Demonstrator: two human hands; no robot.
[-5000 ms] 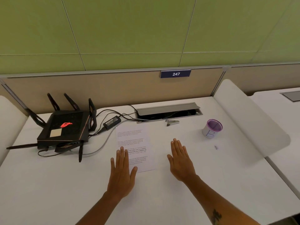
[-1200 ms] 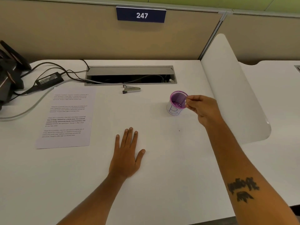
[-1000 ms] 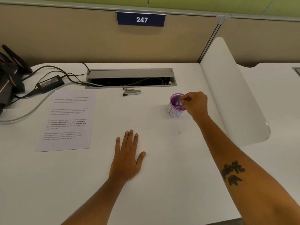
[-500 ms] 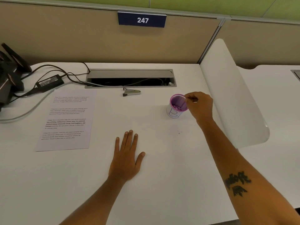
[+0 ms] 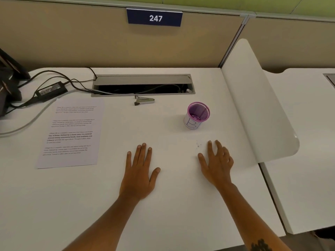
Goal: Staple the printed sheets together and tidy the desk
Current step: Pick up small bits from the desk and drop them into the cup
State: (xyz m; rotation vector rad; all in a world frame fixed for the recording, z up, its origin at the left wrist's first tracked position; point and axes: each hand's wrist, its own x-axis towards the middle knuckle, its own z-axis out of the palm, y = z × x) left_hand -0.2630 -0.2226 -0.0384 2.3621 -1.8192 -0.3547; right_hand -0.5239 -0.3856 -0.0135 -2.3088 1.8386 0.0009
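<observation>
The printed sheets (image 5: 71, 132) lie flat on the white desk (image 5: 163, 214) at the left. A small silver stapler (image 5: 144, 101) rests near the cable slot, apart from the paper. A purple mesh cup (image 5: 197, 115) with a white label stands at the centre right, with small bits inside. My left hand (image 5: 138, 171) lies flat on the desk, palm down, fingers spread. My right hand (image 5: 216, 163) hovers low over the desk below the cup, fingers apart, holding nothing. A few tiny specks (image 5: 198, 144) lie just left of its fingertips.
A black router (image 5: 8, 84) and a power brick (image 5: 50, 90) with cables sit at the far left. An open cable slot (image 5: 143, 86) runs along the back. A white curved divider (image 5: 257, 105) bounds the desk on the right.
My right hand has left the rim of the purple cup and dropped back toward me to the desk, open. The left hand has stayed flat.
</observation>
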